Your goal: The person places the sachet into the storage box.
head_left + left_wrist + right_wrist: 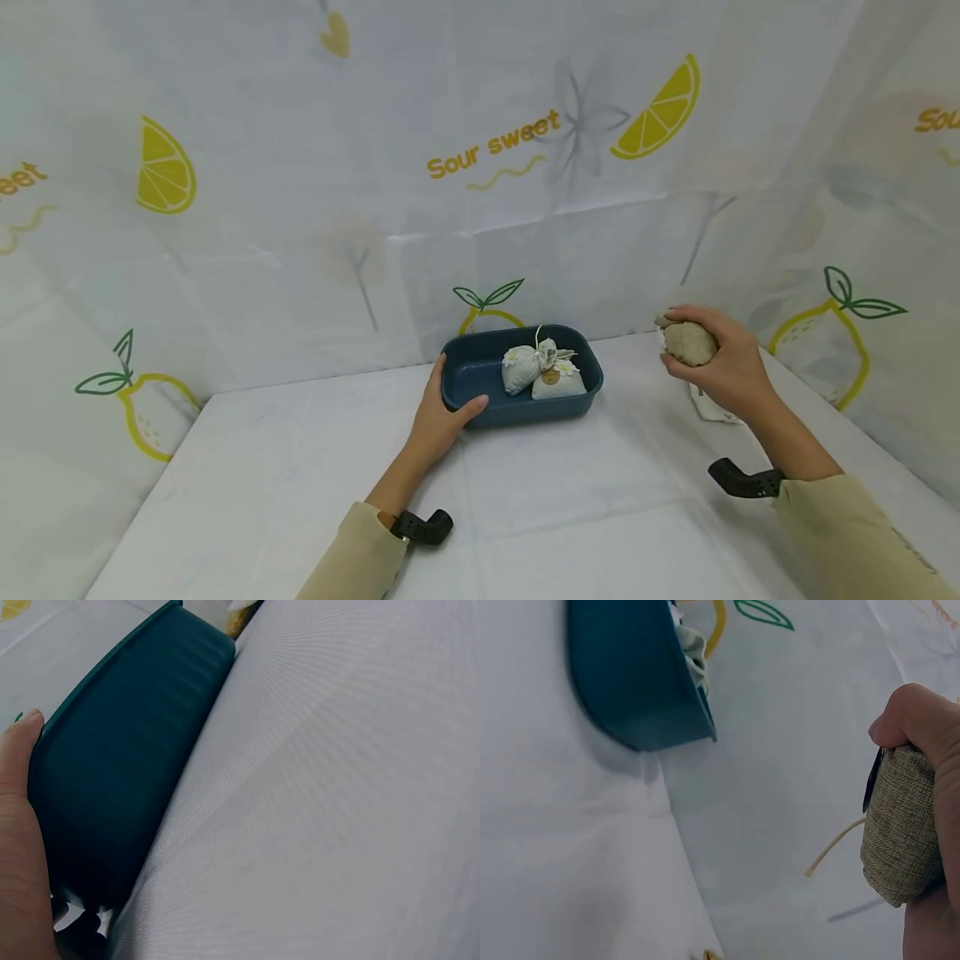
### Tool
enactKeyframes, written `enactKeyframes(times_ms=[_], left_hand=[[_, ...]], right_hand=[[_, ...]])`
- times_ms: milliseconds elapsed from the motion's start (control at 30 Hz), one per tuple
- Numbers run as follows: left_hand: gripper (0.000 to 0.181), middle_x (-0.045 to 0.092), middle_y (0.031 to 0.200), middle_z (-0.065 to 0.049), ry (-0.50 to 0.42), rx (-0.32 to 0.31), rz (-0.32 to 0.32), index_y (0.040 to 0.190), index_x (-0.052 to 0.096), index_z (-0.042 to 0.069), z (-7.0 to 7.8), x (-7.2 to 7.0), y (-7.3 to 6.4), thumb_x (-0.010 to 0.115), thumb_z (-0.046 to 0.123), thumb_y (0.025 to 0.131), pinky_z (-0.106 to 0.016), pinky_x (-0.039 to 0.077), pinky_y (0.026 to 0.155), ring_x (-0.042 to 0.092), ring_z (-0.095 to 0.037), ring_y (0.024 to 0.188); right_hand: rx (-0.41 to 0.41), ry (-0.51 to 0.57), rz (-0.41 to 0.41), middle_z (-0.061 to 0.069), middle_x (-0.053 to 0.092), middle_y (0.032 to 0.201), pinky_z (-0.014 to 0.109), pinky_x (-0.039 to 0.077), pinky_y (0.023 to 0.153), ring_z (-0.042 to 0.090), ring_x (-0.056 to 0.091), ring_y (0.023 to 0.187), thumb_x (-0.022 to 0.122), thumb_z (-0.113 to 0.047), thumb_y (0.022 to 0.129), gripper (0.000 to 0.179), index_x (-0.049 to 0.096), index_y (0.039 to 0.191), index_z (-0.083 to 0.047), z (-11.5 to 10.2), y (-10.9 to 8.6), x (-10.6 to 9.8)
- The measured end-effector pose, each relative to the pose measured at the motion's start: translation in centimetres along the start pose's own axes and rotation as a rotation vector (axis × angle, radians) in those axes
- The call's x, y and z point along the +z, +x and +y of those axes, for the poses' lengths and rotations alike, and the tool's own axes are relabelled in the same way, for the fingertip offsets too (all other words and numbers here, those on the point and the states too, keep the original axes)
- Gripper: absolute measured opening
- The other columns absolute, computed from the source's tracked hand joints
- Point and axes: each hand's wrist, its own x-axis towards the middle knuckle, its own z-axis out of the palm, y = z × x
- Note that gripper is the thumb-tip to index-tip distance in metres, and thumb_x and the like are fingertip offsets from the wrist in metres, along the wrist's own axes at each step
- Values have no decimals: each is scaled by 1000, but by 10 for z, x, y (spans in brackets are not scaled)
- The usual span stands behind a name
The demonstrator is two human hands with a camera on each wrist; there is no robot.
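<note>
A deep dark blue plastic tub (480, 410) stands on the table, and two pale green sachets lie in its right half. One sachet (521, 369) is tied at the neck with a cord; the other sachet (561, 383) has white flowers and a round tan patch. My left hand (441, 418) grips the tub's left end, thumb along the near side. To the right of the tub, my right hand (726, 360) holds a tan woven cloth sachet (901, 825) above the table. A thin cord sticks out from it in the right wrist view.
On the table (600, 500) below my right hand lies a white cloth piece (708, 407) with dark print, partly hidden by the hand. A white lemon-print sheet (285, 208) hangs close behind the tub and along both sides.
</note>
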Motion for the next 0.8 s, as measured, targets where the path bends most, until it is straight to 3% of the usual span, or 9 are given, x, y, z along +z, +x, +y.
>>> enactKeyframes(times_ms=[133,233,333,500,567,700,800], left_hand=[[104,17,171,-5,4,-2,1,164,10,31,0,0,0,73,59,85,-64,23,122,19,-33,158],[104,17,171,-5,3,-3,3,164,10,31,0,0,-1,73,59,85,-64,23,122,19,-33,157],[105,17,171,-5,-2,1,3,164,11,30,0,0,0,73,59,85,-64,23,122,19,-33,157],[106,17,171,-6,-5,1,2,164,11,28,0,-1,0,73,59,85,-64,23,122,19,-34,157],[106,17,171,-6,-4,-3,7,164,11,28,0,-1,0,73,60,84,-64,23,122,20,-34,157],[105,17,171,-5,-1,-10,8,164,12,30,0,-2,-1,73,61,84,-65,23,122,20,-34,157],[106,17,171,-5,-5,-10,6,164,12,31,1,-1,-1,74,61,84,-65,23,122,19,-34,157]], right_hand=[[-61,-3,-15,6,63,130,3,39,81,-14,47,107,83,9,72,61,67,128,-9,-16,14,13],[-91,-3,-35,15,63,132,2,38,85,-16,45,113,83,8,72,60,67,128,-8,-27,23,25],[-115,4,-49,15,62,134,3,39,87,-8,49,115,83,8,73,59,66,127,-8,-37,31,37],[-157,46,-90,14,60,136,6,41,86,24,59,116,83,5,75,58,65,129,-8,-54,44,58],[-176,75,-110,14,59,137,7,41,87,30,59,117,83,4,76,57,65,129,-8,-61,48,66],[-183,134,-130,13,59,138,10,43,89,30,60,118,83,3,77,58,64,130,-9,-71,53,84],[-183,156,-137,11,59,139,23,51,90,28,60,118,83,3,76,60,63,131,-10,-76,53,98]])
